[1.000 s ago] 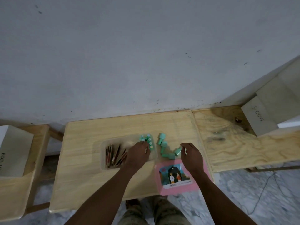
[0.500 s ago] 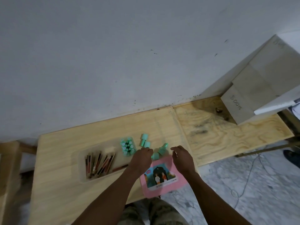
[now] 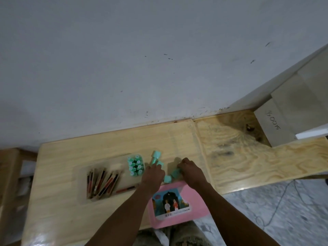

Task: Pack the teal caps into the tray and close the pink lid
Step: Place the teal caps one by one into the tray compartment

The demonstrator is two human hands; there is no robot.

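On the pale wooden table [image 3: 71, 157], a clear tray [image 3: 106, 174] with dark sticks [image 3: 103, 181] at one end and a block of upright teal caps [image 3: 135, 165] at the other. Just right of it, loose teal caps [image 3: 156, 156] scattered among both hands. Left hand [image 3: 153, 175] knuckles-up, fingertips curled onto one cap; grip itself hidden. Right hand [image 3: 190, 170] curled over another cap [image 3: 175, 173], touching it. Near the table's front edge, pink lid [image 3: 197, 196] flat between the forearms, apart from the tray.
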